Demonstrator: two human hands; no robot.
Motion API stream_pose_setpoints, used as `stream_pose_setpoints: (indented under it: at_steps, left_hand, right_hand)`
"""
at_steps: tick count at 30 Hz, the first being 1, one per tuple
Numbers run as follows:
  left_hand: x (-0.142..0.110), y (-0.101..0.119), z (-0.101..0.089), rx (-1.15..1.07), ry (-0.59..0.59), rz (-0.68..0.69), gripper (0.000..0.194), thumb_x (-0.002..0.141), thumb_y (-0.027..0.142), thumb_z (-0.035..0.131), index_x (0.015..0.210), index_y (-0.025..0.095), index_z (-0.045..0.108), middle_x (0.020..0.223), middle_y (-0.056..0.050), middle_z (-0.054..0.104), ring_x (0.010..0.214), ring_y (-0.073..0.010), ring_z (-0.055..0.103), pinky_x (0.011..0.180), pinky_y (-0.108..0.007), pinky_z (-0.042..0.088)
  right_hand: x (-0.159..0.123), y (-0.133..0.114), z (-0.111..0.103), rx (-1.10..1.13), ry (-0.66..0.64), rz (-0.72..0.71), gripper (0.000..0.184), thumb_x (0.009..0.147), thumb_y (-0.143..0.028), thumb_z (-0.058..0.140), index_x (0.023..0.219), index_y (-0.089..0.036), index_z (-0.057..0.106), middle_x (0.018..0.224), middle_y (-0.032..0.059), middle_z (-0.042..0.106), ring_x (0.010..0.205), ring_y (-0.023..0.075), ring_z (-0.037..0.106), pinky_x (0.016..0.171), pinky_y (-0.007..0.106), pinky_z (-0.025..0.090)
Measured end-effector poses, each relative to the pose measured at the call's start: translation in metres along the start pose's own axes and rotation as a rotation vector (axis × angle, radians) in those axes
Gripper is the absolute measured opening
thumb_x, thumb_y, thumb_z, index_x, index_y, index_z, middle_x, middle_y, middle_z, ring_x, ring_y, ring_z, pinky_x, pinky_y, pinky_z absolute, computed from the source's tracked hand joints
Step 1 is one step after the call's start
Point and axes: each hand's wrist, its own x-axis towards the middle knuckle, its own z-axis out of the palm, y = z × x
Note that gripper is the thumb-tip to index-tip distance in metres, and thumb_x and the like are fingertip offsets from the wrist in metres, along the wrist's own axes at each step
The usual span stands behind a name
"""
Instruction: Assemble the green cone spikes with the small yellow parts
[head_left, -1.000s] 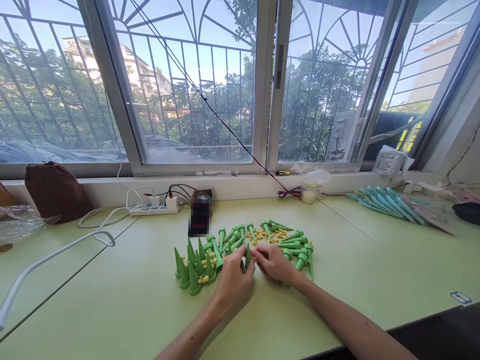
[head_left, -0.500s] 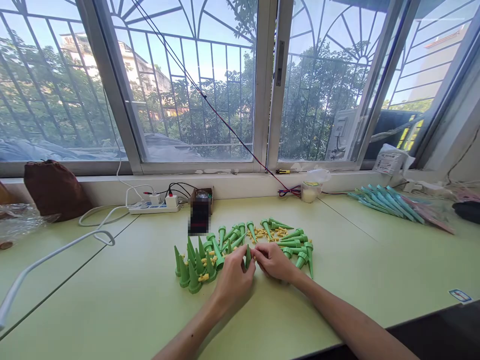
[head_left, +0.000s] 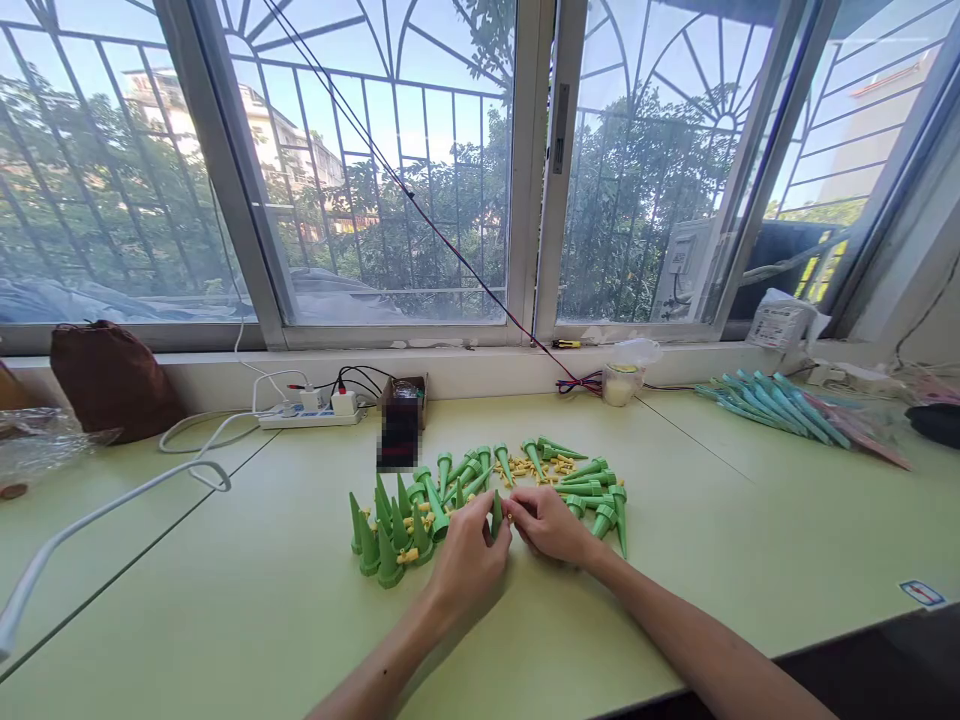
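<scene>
My left hand [head_left: 469,558] is closed around a green plant watering spike [head_left: 496,512], whose pointed tip rises above the fingers. Close beside it, my right hand [head_left: 553,524] pinches a small yellow valve [head_left: 510,517], mostly covered by the fingertips. Whether valve and spike touch is hidden by my fingers. To the left, several green spikes [head_left: 388,562] stand point up, with yellow valves [head_left: 407,556] at some of them. Other spikes [head_left: 589,488] lie in an arc behind and right of my hands. Loose yellow valves [head_left: 517,467] are scattered inside that arc.
On the pale green table [head_left: 262,600] a white cable [head_left: 112,510] runs along the left. Toward the window are a power strip [head_left: 315,416], a small box [head_left: 411,392], a brown bag [head_left: 112,385] and a plastic tub [head_left: 621,384]. Blue-green packets [head_left: 776,405] lie at the right.
Both hands keep nearly the same place and grip. Only a very slight shift of the view shows; the spikes and valves on the table stay put.
</scene>
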Motion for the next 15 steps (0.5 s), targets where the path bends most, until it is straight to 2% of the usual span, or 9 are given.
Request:
stream_pose_setpoints:
  at_steps: [15]
  left_hand:
    - [-0.0001, -0.0013, 0.0008, 0.012, -0.008, 0.004, 0.019, 0.087, 0.023, 0.049, 0.069, 0.022, 0.042, 0.057, 0.004, 0.050, 0.051, -0.0124, 0.042, 0.055, -0.026, 0.030]
  right_hand:
    - [0.0001, -0.0008, 0.0001, -0.009, -0.009, 0.010, 0.042, 0.096, -0.040, 0.047, 0.060, -0.020, 0.041, 0.053, -0.0037, 0.041, 0.054, 0.0118, 0.035, 0.053, 0.025, 0.027]
